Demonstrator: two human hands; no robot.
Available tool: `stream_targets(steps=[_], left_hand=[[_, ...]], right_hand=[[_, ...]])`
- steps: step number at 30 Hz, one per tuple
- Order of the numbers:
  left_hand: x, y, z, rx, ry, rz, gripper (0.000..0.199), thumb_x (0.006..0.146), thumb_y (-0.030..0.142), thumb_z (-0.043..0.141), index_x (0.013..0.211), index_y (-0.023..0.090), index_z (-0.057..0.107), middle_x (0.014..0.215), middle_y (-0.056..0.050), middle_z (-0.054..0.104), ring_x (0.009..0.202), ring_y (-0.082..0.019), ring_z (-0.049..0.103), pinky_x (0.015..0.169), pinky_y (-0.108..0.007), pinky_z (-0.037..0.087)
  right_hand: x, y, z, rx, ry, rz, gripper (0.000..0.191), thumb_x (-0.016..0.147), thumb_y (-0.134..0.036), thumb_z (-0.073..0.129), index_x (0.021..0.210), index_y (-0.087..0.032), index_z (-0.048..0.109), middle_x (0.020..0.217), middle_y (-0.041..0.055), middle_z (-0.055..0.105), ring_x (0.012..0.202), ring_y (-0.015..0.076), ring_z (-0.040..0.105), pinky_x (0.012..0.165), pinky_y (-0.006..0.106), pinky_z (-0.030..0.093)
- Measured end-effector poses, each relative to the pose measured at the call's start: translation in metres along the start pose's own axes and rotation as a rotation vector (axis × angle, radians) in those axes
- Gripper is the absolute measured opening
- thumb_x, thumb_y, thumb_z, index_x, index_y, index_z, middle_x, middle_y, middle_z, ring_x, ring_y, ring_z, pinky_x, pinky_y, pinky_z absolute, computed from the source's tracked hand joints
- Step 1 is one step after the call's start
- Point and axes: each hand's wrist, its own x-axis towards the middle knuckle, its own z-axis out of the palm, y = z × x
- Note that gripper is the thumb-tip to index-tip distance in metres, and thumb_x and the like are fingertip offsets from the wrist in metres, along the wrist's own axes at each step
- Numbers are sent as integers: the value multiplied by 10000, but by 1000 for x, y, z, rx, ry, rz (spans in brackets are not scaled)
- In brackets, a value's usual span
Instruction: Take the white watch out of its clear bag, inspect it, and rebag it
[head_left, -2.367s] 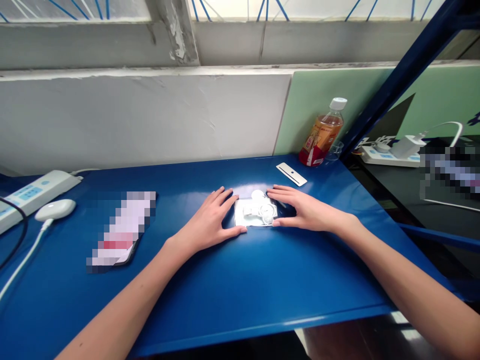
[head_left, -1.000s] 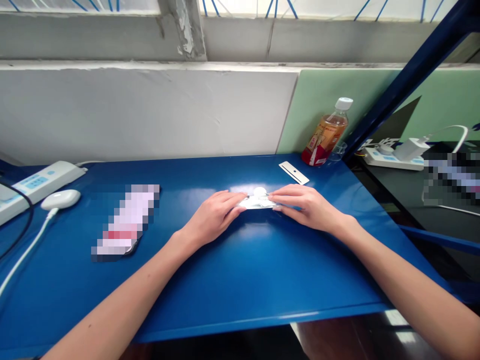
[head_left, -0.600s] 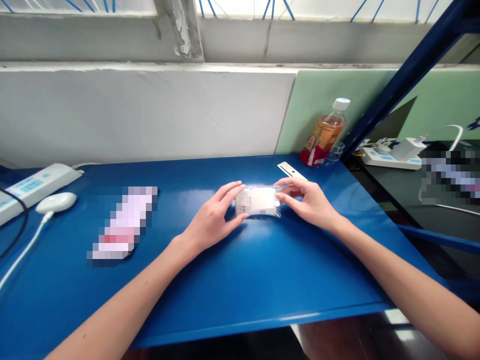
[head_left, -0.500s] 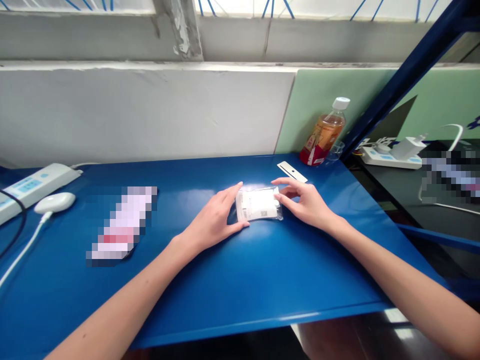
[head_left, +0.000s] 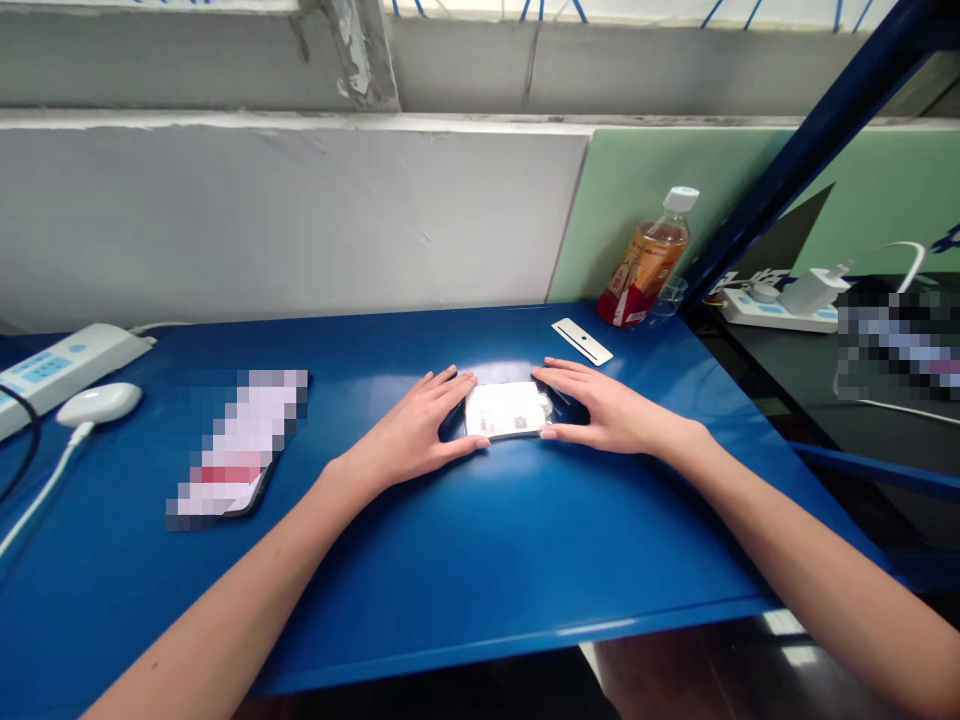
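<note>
A small white packet (head_left: 504,410) in clear plastic, with printed marks on its face, lies flat on the blue table (head_left: 480,560). My left hand (head_left: 417,425) rests at its left end, thumb on the near side and fingers on the far side, stretched out. At the right end, my right hand (head_left: 616,405) takes a mirrored pose, its thumb and straight fingers spread apart around the corner. Fingertips of both hands lie at the packet's edges; neither hand is closed around it. A thin white strip with a dark slot (head_left: 582,341) lies just beyond my right hand.
A drink bottle (head_left: 645,260) stands at the back right by a small clear cup (head_left: 670,297). On the left are a blurred phone (head_left: 240,440), a white rounded device (head_left: 99,403) with a cable and a power strip (head_left: 71,365). A blue post (head_left: 802,150) rises at right.
My right hand has opened from bent fingers at the packet's upper right corner to a spread pose around its right end. The left hand stays at the left end.
</note>
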Motion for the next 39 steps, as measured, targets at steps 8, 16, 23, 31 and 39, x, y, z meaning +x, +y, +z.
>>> stream_targets(steps=[8, 16, 23, 31, 39], left_hand=[[0, 5, 2, 59, 5, 8, 705, 942, 589, 445, 1494, 162, 342, 1539, -126, 380, 1456, -300, 265, 1183, -487, 216], [-1, 6, 7, 102, 5, 4, 686, 974, 547, 392, 1522, 151, 275, 1578, -116, 301, 1474, -284, 217, 1198, -477, 173], [0, 9, 8, 119, -9, 8, 657, 989, 543, 366, 1515, 154, 300, 1574, -107, 314, 1470, -305, 218, 1192, -502, 171], [2, 9, 8, 103, 12, 19, 659, 971, 551, 411, 1492, 154, 336, 1540, -119, 380, 1459, -312, 244, 1183, -518, 189], [3, 11, 7, 91, -5, -10, 623, 965, 508, 436, 1471, 150, 367, 1527, -131, 397, 1453, -328, 253, 1177, -531, 195]], right_hand=[[2, 0, 3, 26, -17, 7, 841, 831, -618, 614, 1471, -114, 408, 1491, 184, 445, 1414, 354, 353, 1140, 515, 348], [1, -2, 3, 6, -31, 21, 843, 853, -625, 575, 1477, -92, 380, 1506, 198, 416, 1422, 340, 343, 1150, 500, 333], [4, -11, 16, 87, 89, 151, 742, 897, -591, 528, 1436, -91, 427, 1476, 190, 462, 1405, 329, 377, 1134, 499, 355], [11, -20, 26, 67, 203, 153, 452, 946, -387, 503, 1293, -104, 564, 1368, 184, 579, 1351, 337, 456, 1089, 509, 413], [11, -24, 22, 60, 111, 168, 470, 986, -233, 338, 1403, -61, 471, 1493, 221, 424, 1452, 320, 280, 1125, 539, 352]])
